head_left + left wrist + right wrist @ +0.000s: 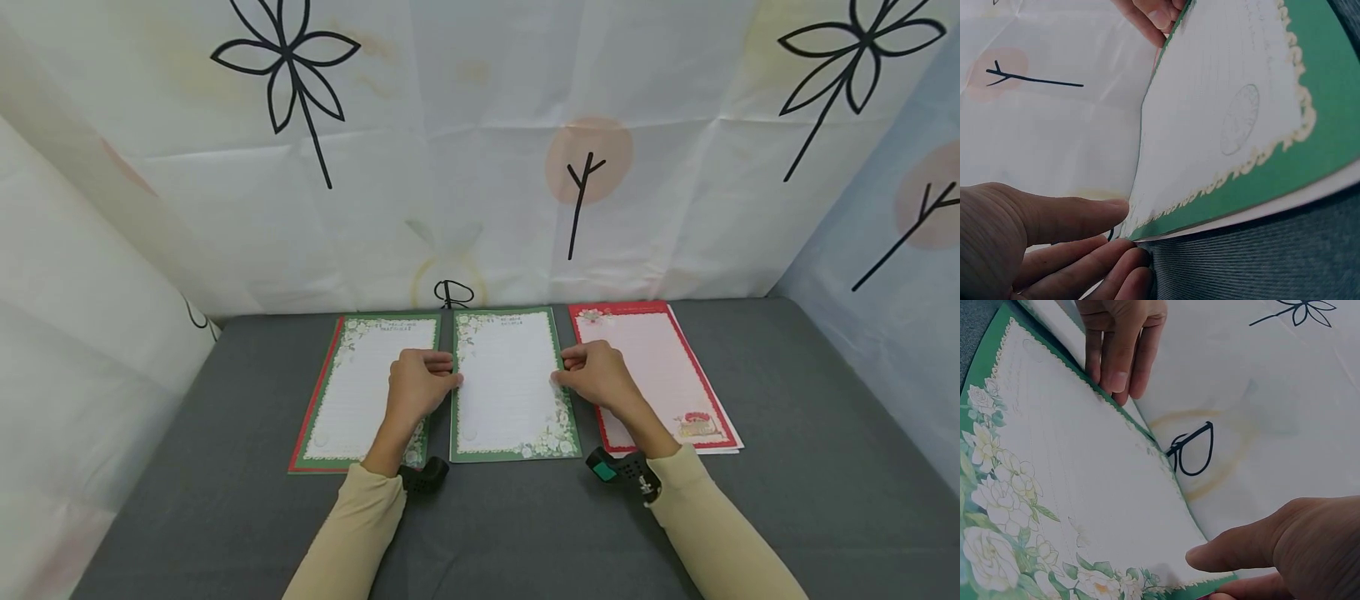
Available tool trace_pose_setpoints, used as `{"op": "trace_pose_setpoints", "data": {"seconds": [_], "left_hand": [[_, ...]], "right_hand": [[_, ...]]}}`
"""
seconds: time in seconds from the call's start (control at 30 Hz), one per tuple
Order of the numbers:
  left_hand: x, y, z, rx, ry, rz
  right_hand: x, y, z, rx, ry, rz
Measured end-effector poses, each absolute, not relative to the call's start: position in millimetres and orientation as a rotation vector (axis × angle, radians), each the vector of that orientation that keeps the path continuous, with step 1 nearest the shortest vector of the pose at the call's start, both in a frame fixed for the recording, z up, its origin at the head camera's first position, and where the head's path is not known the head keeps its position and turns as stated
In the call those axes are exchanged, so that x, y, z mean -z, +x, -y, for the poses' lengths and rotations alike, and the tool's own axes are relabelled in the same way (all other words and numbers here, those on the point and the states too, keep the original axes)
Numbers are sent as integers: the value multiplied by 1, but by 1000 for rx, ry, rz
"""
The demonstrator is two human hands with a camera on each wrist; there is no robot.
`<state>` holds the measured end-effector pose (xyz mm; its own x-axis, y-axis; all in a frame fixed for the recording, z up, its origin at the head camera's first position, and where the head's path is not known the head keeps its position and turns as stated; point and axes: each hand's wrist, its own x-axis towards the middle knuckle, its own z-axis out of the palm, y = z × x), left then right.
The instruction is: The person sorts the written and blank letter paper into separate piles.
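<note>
In the head view, a sheet of green-bordered writing paper (506, 375) with printed white flowers lies in the middle of the grey table. My left hand (420, 385) pinches its left edge, thumb at the rim and fingers beside it. On the opposite edge my right hand (598, 375) grips the sheet, and the right wrist view has that thumb (1219, 553) lying over the border. A white layer (1335, 186) shows beneath the green border (1260, 201) in the left wrist view. Both wrists wear black bands.
To the left lies another green-bordered sheet (363, 375) over a red-edged one (318, 396), partly covered by my left forearm. A red-bordered sheet (652, 358) lies on the right with white paper under it. White printed cloth (480, 167) hangs behind the grey table (510, 533).
</note>
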<state>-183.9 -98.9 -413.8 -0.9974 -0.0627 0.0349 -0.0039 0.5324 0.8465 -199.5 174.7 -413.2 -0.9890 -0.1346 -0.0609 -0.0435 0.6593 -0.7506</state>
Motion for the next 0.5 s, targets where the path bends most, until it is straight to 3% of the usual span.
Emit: {"op": "trace_pose_setpoints", "data": {"seconds": [0.5], "left_hand": [[411, -182, 95, 1443, 65, 2740]], "right_hand": [[405, -197, -173, 1079, -336, -2822]]}}
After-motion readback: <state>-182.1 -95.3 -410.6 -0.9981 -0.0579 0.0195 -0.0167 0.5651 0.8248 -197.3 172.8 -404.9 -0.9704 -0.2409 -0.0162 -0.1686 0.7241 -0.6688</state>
